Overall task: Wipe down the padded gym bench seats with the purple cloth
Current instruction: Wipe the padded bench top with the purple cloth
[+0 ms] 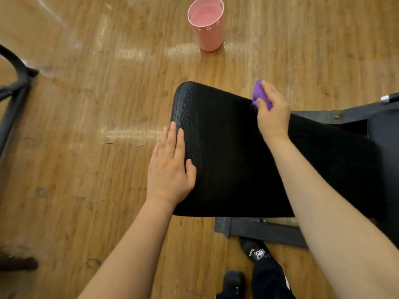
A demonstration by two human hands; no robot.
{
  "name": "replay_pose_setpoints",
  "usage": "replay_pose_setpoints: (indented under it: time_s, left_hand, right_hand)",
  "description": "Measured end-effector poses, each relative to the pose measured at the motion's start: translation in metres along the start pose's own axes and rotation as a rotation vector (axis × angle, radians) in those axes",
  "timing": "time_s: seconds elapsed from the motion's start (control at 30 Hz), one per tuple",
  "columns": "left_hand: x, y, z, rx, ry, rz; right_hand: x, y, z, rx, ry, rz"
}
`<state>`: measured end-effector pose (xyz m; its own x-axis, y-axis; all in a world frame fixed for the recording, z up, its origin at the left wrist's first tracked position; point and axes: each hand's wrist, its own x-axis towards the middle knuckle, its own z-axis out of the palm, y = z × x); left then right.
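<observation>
A black padded bench seat (226,152) fills the middle of the head view, its rounded end pointing up and left. My right hand (273,114) grips the purple cloth (260,93) and holds it against the seat's far edge. The fingers cover most of the cloth. My left hand (170,167) lies flat with straight fingers along the seat's left edge, the thumb resting on the padding.
A pink bucket (206,24) stands on the wooden floor beyond the seat. The bench's dark metal frame (259,230) shows under the seat and at the right (336,114). Another black frame (13,91) stands at the left. My socked feet (257,270) are below.
</observation>
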<state>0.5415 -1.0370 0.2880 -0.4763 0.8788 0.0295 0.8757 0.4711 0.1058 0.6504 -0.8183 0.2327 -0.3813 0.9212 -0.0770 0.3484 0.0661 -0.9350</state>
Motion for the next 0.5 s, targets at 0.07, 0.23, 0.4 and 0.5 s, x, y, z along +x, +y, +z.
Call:
replay_pose_setpoints:
  time_s: [0.07,0.23,0.4,0.5]
  left_hand:
    - [-0.001,0.0,0.0,-0.008,0.0,-0.005]
    - [0.0,0.002,0.0,-0.012,-0.009,-0.011]
    - [0.0,0.001,0.0,-0.004,-0.012,0.002]
    - [0.0,0.002,-0.001,0.007,-0.007,0.0]
  right_hand:
    - [0.007,0.002,0.01,-0.017,-0.092,0.034]
    - [-0.01,0.011,0.009,-0.122,-0.122,0.018]
    - [-0.076,0.025,-0.001,-0.164,-0.154,-0.042]
    - [-0.138,0.036,-0.006,-0.11,-0.133,-0.062]
